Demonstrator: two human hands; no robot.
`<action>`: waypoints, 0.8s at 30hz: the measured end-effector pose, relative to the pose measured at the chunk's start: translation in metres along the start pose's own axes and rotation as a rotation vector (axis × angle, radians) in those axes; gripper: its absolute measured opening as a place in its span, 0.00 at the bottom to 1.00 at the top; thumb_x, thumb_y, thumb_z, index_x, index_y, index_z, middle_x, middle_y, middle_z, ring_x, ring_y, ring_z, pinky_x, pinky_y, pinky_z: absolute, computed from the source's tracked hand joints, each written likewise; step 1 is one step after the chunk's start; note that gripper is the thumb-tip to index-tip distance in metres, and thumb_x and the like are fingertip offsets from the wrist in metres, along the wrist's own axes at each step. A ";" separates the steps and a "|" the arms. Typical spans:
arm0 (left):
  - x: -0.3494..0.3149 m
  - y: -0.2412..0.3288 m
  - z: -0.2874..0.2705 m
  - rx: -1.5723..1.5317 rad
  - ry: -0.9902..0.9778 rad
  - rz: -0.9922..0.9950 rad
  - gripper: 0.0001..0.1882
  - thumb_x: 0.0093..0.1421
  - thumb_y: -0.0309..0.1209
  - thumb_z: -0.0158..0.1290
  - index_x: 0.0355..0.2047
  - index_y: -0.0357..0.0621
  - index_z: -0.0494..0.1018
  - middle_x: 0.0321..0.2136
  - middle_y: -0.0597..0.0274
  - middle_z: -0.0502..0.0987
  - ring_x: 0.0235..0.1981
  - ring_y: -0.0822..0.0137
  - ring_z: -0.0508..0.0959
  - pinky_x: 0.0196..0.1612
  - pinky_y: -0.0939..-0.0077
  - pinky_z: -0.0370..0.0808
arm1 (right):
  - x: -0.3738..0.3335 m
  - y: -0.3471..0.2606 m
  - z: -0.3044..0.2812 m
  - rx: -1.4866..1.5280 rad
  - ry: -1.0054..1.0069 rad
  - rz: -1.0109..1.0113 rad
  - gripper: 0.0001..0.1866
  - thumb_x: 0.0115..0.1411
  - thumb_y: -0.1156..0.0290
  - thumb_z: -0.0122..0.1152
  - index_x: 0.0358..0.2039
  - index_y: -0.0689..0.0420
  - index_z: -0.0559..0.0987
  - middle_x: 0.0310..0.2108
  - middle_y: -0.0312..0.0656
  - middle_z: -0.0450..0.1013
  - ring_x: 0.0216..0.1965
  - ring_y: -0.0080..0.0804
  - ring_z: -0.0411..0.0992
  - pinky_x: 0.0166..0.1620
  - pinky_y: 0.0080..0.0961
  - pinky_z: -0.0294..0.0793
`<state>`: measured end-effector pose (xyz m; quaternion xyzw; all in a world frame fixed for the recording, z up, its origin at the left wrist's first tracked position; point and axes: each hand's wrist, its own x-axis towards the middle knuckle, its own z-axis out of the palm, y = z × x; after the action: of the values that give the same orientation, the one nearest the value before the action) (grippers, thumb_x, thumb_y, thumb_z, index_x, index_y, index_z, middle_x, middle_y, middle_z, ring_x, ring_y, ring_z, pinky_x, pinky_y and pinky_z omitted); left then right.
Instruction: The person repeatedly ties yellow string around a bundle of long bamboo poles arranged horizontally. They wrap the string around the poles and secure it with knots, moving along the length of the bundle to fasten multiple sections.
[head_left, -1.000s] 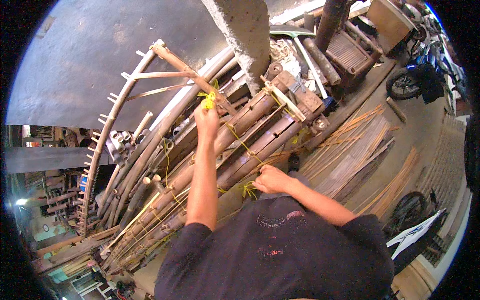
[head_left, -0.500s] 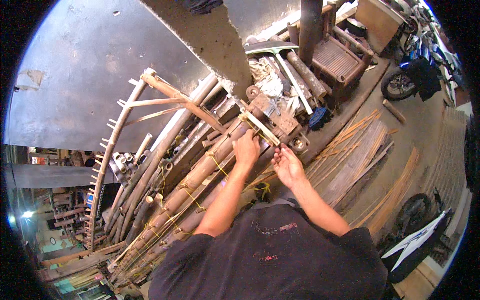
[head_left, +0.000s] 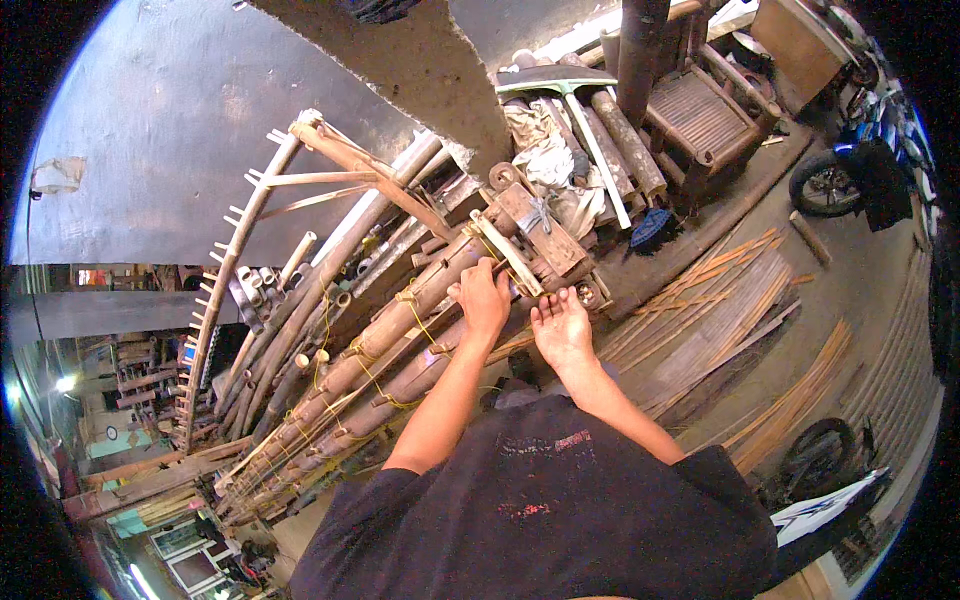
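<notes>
My left hand [head_left: 484,302] is closed at the upper end of a long bamboo pole [head_left: 398,318]. What its fingers pinch is too small to make out. My right hand [head_left: 563,328] is held palm up with fingers extended, just right of the lower end of a short bamboo strip [head_left: 512,258]. That strip lies across the ends of the poles. A second bamboo pole [head_left: 415,372] runs alongside the first, nearer my body. Thin yellow cord [head_left: 368,372] is wound and looped around both poles at several places along their length.
A wooden block device [head_left: 545,235] stands beyond my hands. Bamboo slats [head_left: 720,300] lie on the floor at right. A bamboo chair [head_left: 700,115] and motorcycle wheel [head_left: 828,185] are farther off. A curved pegged bamboo frame [head_left: 240,230] leans at left. A concrete post [head_left: 420,70] rises ahead.
My right hand has shifted slightly left, its palm turned more upward. My left hand stays closed at the pole's end. The whole view has shifted a little.
</notes>
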<state>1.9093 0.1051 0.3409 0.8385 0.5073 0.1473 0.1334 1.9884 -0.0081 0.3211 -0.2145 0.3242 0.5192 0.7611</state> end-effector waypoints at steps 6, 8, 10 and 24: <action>0.002 -0.006 -0.001 -0.040 0.006 0.050 0.09 0.56 0.32 0.56 0.36 0.46 0.72 0.33 0.57 0.77 0.42 0.55 0.73 0.45 0.53 0.59 | -0.007 0.004 0.011 -0.002 0.203 0.090 0.11 0.67 0.59 0.49 0.31 0.52 0.69 0.30 0.35 0.67 0.35 0.28 0.66 0.47 0.32 0.68; 0.001 -0.011 -0.002 -0.035 -0.003 0.081 0.09 0.56 0.31 0.55 0.38 0.46 0.73 0.33 0.57 0.77 0.43 0.55 0.72 0.46 0.53 0.59 | -0.004 0.007 -0.012 -0.119 0.203 0.288 0.07 0.63 0.67 0.49 0.30 0.55 0.69 0.30 0.36 0.67 0.33 0.29 0.67 0.45 0.32 0.70; 0.000 -0.013 -0.002 -0.037 -0.011 0.102 0.10 0.57 0.31 0.54 0.39 0.46 0.73 0.34 0.57 0.77 0.43 0.55 0.72 0.46 0.53 0.60 | -0.003 0.016 -0.033 -0.242 0.209 0.299 0.05 0.61 0.70 0.50 0.29 0.56 0.69 0.29 0.36 0.67 0.32 0.29 0.67 0.44 0.31 0.71; 0.001 -0.011 -0.001 0.050 0.005 0.102 0.09 0.56 0.34 0.56 0.36 0.46 0.73 0.33 0.58 0.77 0.42 0.54 0.73 0.44 0.53 0.60 | 0.002 0.017 -0.047 -0.781 -0.071 -0.075 0.12 0.69 0.59 0.45 0.33 0.54 0.69 0.23 0.31 0.63 0.22 0.20 0.62 0.28 0.22 0.70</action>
<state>1.9002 0.1112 0.3373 0.8660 0.4679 0.1434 0.1033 1.9599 -0.0316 0.2872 -0.4816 0.0677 0.5823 0.6514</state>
